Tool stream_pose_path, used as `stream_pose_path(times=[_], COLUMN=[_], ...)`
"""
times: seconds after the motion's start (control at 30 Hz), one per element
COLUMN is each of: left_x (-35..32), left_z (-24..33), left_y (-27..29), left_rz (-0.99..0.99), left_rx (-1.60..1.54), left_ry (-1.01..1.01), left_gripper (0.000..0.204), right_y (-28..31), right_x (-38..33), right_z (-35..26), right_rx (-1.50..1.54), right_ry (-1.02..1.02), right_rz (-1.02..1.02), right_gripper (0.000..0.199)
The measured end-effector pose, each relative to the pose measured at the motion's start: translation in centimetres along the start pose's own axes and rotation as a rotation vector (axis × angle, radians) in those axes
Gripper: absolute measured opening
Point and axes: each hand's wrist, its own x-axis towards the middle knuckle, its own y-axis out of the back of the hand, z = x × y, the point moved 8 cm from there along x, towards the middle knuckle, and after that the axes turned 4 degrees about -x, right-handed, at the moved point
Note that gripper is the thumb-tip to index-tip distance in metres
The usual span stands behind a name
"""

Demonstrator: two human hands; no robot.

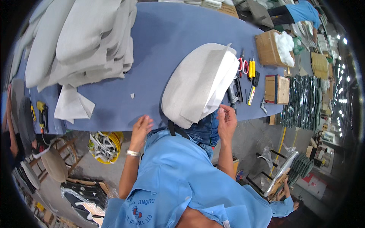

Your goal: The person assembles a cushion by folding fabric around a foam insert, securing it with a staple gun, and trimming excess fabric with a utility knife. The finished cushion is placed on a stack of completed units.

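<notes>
While the left hand [142, 128] is empty, fingers loosely spread, the right hand [227, 118] (grip unclear) adjoins one pale cushion [186, 81].

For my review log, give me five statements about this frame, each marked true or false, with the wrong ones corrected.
1. A metal-banded watch is on the left wrist. True.
2. The left hand grips the light grey padded piece. False: it is empty and apart from the padded piece.
3. White stuffing shows at the cardboard box. True.
4. The yellow bucket stands on the table. False: the bucket is on the floor.
5. The red-handled scissors lie right of the padded piece. True.
</notes>
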Motion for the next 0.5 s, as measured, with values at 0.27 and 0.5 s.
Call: stream_pose_path(times=[0.27,0.5], left_x=[5.1,3.7], left_z=[-2.1,1.0], left_y=[-10.5,-12.1], left_rz=[-0.111,-0.024], left_rx=[-0.268,-0.135], left_ry=[0.213,-0.084], left_gripper=[0.087,0.100], right_y=[-6.8,-4.7], right_x=[-0.5,-0.8], right_z=[-2.6,-3.9], right_rx=[-0.496,-0.307], right_ry=[-0.015,-0.016], right_rz=[-0.488,-0.413], right_gripper=[0.054,0.052])
